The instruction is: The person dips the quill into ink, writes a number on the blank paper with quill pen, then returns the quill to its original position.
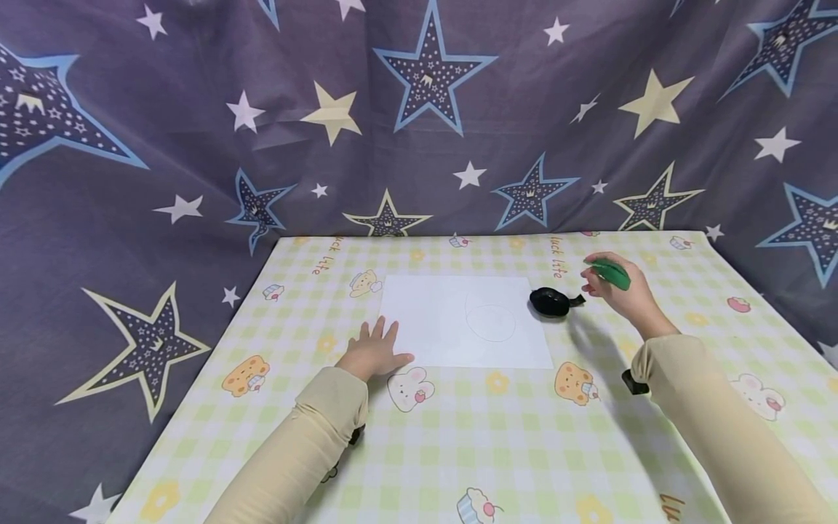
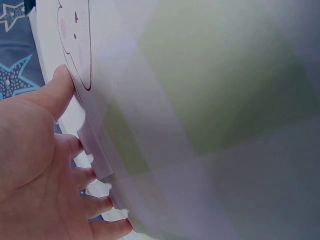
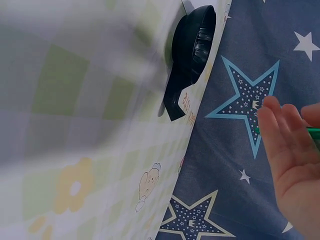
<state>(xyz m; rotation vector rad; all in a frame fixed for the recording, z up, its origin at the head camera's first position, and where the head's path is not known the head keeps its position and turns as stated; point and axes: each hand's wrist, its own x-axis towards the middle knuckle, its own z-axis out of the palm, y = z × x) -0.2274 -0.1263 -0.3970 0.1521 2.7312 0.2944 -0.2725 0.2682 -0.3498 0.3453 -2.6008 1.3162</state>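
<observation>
A white sheet of paper with a faint pencilled circle lies on the checked tablecloth. My left hand rests flat with spread fingers on the sheet's near left corner; the left wrist view shows that hand against the paper's edge. My right hand hovers above the table to the right of the sheet and grips a green object, seen as a thin green sliver in the right wrist view. A black rounded object with a tab sits just left of that hand.
The table carries a yellow-green checked cloth printed with bears and rabbits. A dark star-patterned curtain hangs behind and to both sides, close to the table's edges.
</observation>
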